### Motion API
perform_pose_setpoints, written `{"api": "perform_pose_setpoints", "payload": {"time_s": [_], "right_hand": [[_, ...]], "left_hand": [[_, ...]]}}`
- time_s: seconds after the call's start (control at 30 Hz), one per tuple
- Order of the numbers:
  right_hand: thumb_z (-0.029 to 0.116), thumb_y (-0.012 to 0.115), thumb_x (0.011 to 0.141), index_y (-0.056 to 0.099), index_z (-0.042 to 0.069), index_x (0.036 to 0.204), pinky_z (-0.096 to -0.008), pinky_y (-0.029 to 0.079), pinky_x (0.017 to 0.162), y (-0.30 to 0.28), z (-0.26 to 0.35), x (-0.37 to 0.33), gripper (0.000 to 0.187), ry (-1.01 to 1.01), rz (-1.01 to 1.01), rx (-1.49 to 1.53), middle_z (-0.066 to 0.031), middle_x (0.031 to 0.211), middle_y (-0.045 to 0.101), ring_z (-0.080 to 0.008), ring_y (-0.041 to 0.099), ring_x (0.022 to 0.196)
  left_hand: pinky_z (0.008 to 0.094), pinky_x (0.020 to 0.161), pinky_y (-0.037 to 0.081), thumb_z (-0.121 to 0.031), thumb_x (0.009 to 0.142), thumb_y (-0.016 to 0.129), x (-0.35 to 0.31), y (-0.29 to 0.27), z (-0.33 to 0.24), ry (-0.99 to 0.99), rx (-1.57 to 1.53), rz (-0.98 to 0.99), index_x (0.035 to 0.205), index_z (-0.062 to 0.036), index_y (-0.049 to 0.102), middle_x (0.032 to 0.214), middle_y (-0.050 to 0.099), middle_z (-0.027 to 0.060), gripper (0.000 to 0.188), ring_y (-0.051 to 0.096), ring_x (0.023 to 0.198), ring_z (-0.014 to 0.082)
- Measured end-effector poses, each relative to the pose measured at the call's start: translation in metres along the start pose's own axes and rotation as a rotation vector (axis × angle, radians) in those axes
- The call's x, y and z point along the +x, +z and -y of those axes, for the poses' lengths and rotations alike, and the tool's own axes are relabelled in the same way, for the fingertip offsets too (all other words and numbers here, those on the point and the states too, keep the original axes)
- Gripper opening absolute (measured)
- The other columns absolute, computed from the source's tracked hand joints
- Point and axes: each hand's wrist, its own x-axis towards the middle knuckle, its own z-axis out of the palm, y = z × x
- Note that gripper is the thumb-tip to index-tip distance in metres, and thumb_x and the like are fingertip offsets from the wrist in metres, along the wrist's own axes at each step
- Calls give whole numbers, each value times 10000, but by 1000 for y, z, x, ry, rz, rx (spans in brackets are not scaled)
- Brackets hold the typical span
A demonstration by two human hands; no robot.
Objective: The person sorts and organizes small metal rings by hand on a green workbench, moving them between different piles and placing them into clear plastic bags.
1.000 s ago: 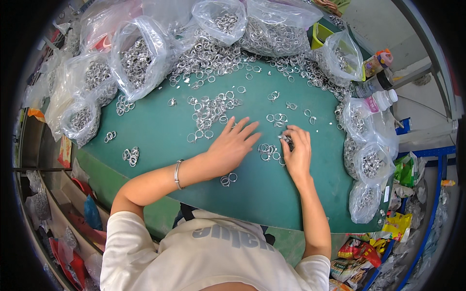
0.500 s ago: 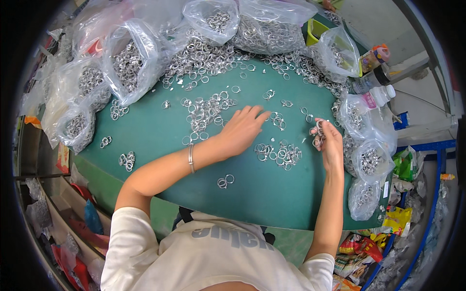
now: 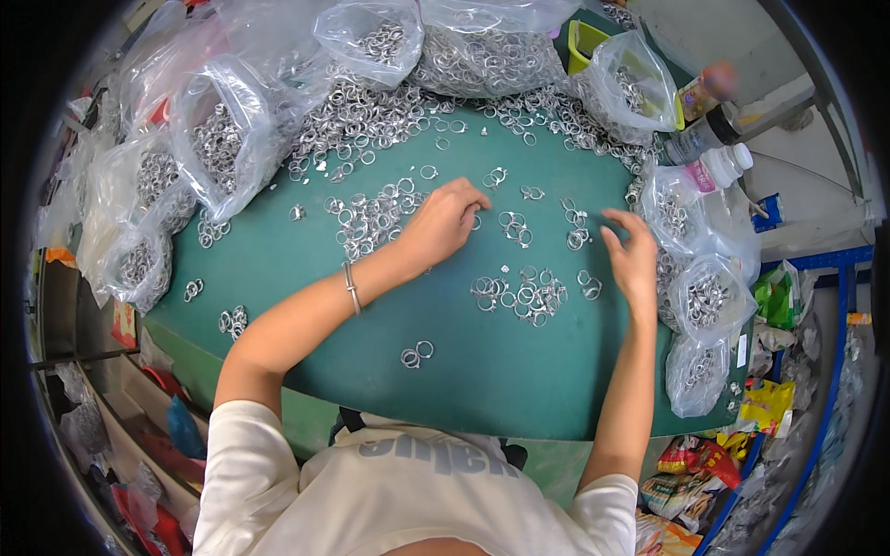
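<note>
Silver-coloured metal rings lie in groups on the green table (image 3: 371, 389). My left hand (image 3: 443, 227) is over the middle, beside a loose pile of rings (image 3: 366, 222). Its fingers are bent and pressed together, and what they hold, if anything, is hidden. A single ring (image 3: 476, 222) shows just under its fingertips. On the right, my right hand (image 3: 632, 259) is open with thumb and fingers apart, holding nothing. Just left of its fingertips sits a small cluster of rings (image 3: 577, 232), with a pair of rings (image 3: 589, 284) below. A larger ring cluster (image 3: 528, 295) lies between my hands.
Clear plastic bags of rings, such as a large open bag (image 3: 222, 148), line the table's left and far sides. More bags (image 3: 705, 301) edge the right, near a white bottle (image 3: 728, 167). A yellow-green bin (image 3: 586, 42) stands far right. Ring heaps (image 3: 352, 116) border the back.
My right hand has let go of the rings it held and opened; rings now lie left of it. My left hand's spread fingers have drawn together. The whole view has shifted slightly.
</note>
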Motion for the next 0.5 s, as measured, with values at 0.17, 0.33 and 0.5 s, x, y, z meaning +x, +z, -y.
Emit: {"api": "perform_pose_setpoints", "payload": {"time_s": [0.17,0.33,0.5], "right_hand": [[92,701,773,642,18,1034,-374,412,902,42,14,7,278,-110,-70,-143,-136,1067,586,-325,509,1012],[-6,664,765,660,6,871,-353,462,786,26,35,-26,107,-76,165,131,-111,814,606,-276,562,818],[24,656,785,659,7,910,-366,440,778,10,17,-40,126,133,-23,55,-98,911,613,-260,552,888]], "left_hand": [[350,718,491,28,818,608,-2,7,-9,121,240,-4,1019,0,615,1050,538,128,203,584,803,290],[351,745,494,42,807,618,-18,-12,-13,-85,72,133,1028,4,609,1030,545,124,224,592,847,293],[330,708,497,68,817,587,-13,-7,-31,8,-84,76,1025,-8,630,955,584,119,225,601,797,251]]}}
